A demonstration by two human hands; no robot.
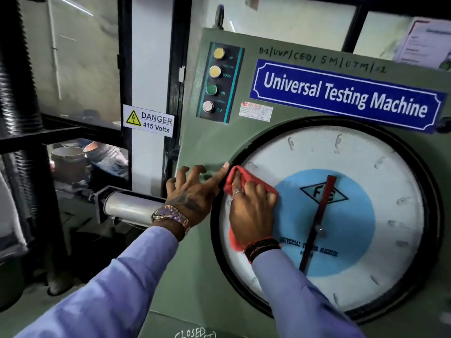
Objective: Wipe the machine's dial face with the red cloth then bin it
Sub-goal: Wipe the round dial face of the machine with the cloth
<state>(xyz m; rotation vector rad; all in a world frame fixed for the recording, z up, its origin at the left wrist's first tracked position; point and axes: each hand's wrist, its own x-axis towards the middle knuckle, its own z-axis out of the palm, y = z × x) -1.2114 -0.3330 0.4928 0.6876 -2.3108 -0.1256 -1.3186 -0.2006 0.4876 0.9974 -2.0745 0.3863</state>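
Note:
The round white dial face (pixel 366 167) with a blue centre and a red pointer (pixel 319 215) sits in a black rim on the green machine front (pixel 207 276). My right hand (pixel 251 211) presses the red cloth (pixel 244 175) flat against the dial's left side, fingers closed over it; more cloth hangs out below my wrist. My left hand (pixel 192 189) rests spread on the green panel just left of the rim, fingers apart, holding nothing.
A button strip (pixel 217 81) with two yellow, one green and one pale button stands upper left on the panel. A blue nameplate (pixel 341 93) is above the dial. A danger sign (pixel 148 120), dark frames and a metal cylinder (pixel 131 207) lie left. No bin is visible.

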